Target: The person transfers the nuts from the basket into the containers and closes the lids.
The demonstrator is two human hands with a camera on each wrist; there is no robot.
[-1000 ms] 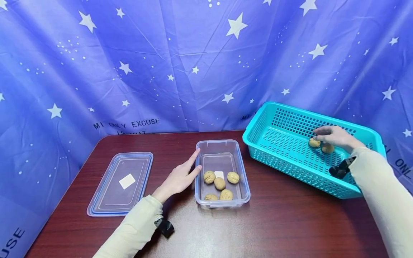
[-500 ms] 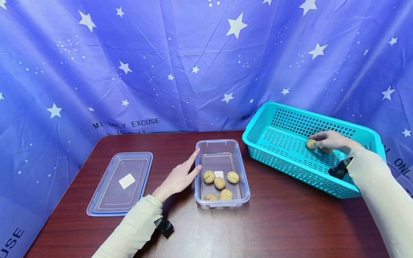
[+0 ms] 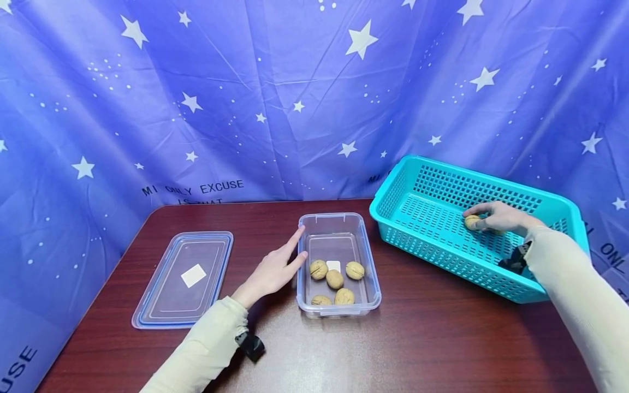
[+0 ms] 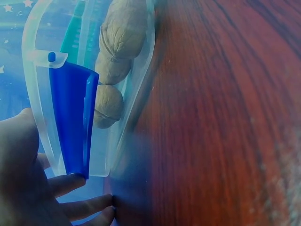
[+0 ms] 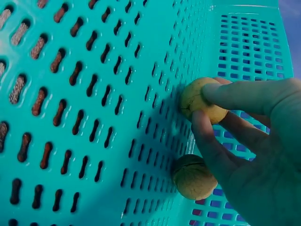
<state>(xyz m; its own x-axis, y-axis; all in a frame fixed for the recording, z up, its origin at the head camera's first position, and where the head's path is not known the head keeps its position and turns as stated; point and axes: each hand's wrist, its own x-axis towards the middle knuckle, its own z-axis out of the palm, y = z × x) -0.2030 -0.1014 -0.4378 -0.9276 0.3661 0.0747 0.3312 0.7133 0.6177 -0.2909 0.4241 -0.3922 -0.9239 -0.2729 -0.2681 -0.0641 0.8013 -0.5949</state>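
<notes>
At the right of the frame, the right hand's grip (image 3: 502, 216) pinches a walnut (image 5: 194, 100) inside the blue-green basket (image 3: 427, 218). Near the middle, the left hand's grip (image 3: 269, 274) is loose, touching the clear box (image 3: 331, 246).

My right hand (image 3: 501, 216) is hiding most of second basket walnut (image 5: 195, 181) in head view; left-wrist edges are cropping my left hand (image 4: 30, 181).

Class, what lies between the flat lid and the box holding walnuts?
The left hand and some tabletop lie between the lid and the box, as the head view shows.
</notes>
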